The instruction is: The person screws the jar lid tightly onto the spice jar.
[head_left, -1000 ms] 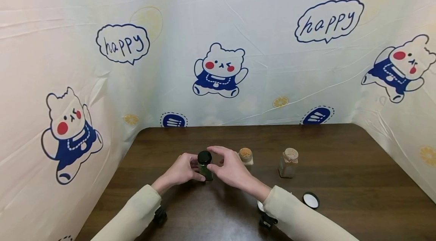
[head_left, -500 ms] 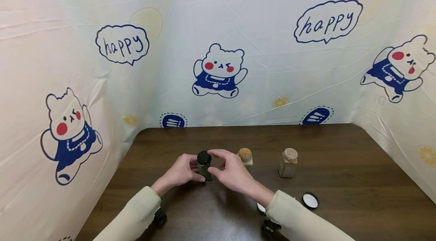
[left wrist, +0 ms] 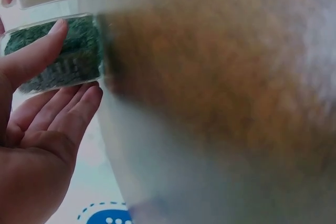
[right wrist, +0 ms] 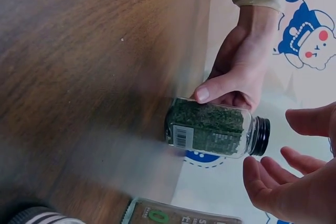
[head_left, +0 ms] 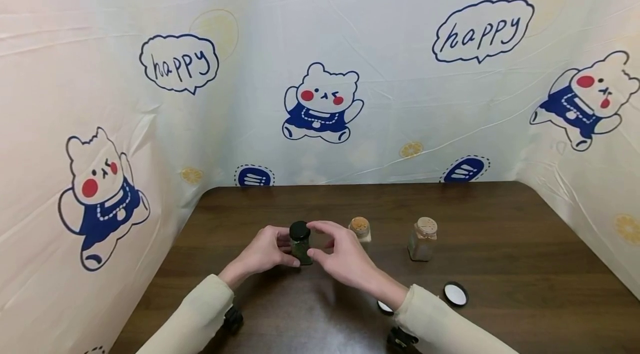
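A glass spice jar (head_left: 301,253) of dried green flakes stands upright on the table, its black cap (head_left: 299,230) on. My left hand (head_left: 264,252) grips the jar from the left; in the left wrist view, the thumb (left wrist: 44,51) lies across the glass, with fingers on the other side. My right hand (head_left: 345,257) is at the jar's right, fingers bent and spread around the cap's side. In the right wrist view, a gap shows between these fingertips and the black cap (right wrist: 261,136). The jar's label has a barcode (right wrist: 181,137).
Behind my right hand is a jar with an orange-looking top (head_left: 359,225). Farther right stands another jar (head_left: 423,240) with a holed, pale top. A black cap with white lining (head_left: 456,294) lies on the table (head_left: 505,243); another cap (head_left: 384,307) is partly behind my right forearm.
My right hand has shifted slightly right and toward me, away from the capped jar. My left hand keeps its grip, and the jar stays nearly in place.
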Tool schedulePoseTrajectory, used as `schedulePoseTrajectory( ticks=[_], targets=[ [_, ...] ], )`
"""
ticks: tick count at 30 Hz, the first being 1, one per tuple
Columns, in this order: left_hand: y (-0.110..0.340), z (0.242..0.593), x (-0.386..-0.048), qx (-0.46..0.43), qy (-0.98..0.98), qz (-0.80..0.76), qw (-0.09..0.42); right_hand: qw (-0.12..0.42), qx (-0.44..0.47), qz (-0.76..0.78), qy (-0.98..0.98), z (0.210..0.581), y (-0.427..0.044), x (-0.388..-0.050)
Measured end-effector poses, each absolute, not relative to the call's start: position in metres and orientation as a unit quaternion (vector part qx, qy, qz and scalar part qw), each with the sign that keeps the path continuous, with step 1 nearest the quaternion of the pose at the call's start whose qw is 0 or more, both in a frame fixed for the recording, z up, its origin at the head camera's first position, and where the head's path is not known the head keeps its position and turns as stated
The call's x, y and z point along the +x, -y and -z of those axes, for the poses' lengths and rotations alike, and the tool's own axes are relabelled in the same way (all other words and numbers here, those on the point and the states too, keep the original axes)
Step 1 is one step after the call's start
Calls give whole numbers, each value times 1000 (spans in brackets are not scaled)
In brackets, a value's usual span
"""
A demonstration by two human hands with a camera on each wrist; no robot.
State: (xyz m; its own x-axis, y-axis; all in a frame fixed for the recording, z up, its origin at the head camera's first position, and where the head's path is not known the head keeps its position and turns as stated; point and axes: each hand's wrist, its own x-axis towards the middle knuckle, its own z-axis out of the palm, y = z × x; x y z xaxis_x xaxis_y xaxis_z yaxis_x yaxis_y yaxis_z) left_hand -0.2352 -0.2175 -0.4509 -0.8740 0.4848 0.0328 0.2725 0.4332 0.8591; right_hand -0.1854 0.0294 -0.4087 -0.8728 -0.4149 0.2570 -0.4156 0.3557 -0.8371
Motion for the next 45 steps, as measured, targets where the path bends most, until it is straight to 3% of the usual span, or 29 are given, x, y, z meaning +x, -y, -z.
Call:
schedulePoseTrajectory(
  ticks=[22,36,45],
  targets=[
    [239,419,-225,183,-868,-457,62,-5,245,-518,819,409,-39,-179],
    [222,396,-200,207,-876,-436,10,1,253,-520,816,409,-45,-172],
    [205,385,-182,237,-857,-457,17,9,257,-525,811,409,-55,-168]
  ],
)
